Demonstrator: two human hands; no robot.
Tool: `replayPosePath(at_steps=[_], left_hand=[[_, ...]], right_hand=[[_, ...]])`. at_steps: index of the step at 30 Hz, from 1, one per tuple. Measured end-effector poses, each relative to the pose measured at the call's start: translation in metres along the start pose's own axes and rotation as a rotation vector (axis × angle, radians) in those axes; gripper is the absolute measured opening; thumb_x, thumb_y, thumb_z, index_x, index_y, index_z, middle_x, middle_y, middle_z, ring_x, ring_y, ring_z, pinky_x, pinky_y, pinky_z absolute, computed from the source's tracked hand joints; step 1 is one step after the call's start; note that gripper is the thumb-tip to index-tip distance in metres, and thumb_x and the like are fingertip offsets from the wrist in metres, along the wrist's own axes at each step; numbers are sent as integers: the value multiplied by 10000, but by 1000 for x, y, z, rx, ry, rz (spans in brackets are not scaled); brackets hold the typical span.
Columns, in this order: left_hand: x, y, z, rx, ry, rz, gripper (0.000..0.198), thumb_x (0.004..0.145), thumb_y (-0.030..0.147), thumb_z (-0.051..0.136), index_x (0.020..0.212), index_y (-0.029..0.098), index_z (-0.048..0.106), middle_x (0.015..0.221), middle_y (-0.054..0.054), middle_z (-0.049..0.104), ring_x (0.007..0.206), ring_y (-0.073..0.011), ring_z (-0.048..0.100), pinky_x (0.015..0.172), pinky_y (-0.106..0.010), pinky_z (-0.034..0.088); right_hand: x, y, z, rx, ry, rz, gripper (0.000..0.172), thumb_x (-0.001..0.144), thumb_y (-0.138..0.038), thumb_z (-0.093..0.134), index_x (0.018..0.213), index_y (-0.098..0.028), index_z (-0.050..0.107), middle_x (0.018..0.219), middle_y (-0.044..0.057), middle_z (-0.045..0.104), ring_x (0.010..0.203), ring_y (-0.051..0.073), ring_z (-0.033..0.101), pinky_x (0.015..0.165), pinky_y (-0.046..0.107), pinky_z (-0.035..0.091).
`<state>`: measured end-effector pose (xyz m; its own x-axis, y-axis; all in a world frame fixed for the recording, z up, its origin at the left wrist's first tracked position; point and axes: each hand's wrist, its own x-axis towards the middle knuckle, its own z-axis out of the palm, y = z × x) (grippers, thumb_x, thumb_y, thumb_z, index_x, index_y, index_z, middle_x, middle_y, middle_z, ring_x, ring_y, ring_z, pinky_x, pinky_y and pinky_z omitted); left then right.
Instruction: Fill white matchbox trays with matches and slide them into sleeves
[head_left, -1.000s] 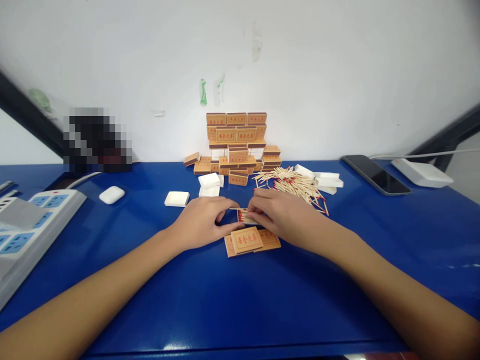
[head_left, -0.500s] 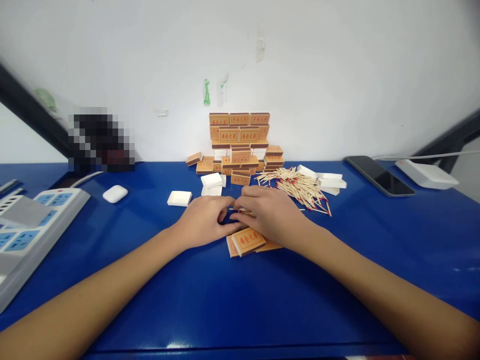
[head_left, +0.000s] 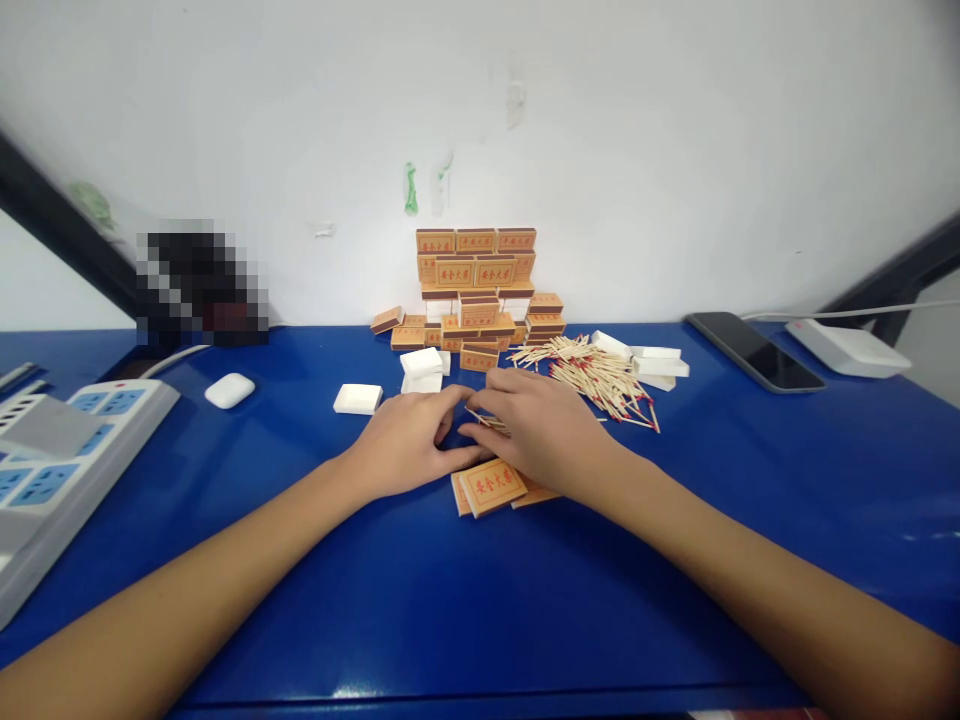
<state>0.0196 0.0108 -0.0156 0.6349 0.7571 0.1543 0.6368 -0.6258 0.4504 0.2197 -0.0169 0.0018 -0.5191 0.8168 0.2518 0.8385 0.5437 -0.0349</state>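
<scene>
Several matches showing between thumb and fingers of our right hand, our left hand curved beside it, both grips we cannot tell, labelled matchboxes just nearer us.

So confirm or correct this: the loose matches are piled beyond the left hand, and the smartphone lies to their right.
Wrong hand: in the head view, the loose matches are piled beyond the right hand. The smartphone does lie to their right.
</scene>
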Motion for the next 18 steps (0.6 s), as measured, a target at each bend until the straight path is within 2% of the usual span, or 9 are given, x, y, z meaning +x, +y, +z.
replayPosePath(at_steps=[4,8,11,15,18], left_hand=[[-1,1,-1,-16,-17,-9,481,875,471,747,1261,235,584,671,69,558,611,-154,576,562,-272,344],[-1,2,-1,-27,-11,-2,626,880,540,752,1369,219,530,688,66,571,633,-165,597,575,-279,363],[-2,1,0,-31,5,3,708,877,538,761,1444,218,482,707,64,587,649,-170,605,589,-281,374],[-2,1,1,-10,8,22,584,895,558,735,1366,246,587,693,56,581,627,-159,586,571,-276,349],[-2,2,2,15,17,23,499,907,608,703,1267,263,682,697,44,598,626,-151,588,564,-273,333]], right_hand=[[3,3,4,60,-3,83,218,960,-373,723,877,-174,759,879,73,659,847,214,614,698,326,409],[5,5,4,192,-17,108,194,959,-261,714,790,-170,737,826,41,619,789,177,581,668,309,373],[4,6,-2,328,39,99,196,950,-218,706,760,-171,725,804,26,622,747,152,564,651,297,367],[-3,15,-16,536,118,125,145,958,-274,687,864,-211,778,743,-3,680,664,136,565,627,296,401],[-12,28,-24,650,108,182,178,965,-335,669,907,-233,802,794,9,753,693,156,630,626,308,451]])
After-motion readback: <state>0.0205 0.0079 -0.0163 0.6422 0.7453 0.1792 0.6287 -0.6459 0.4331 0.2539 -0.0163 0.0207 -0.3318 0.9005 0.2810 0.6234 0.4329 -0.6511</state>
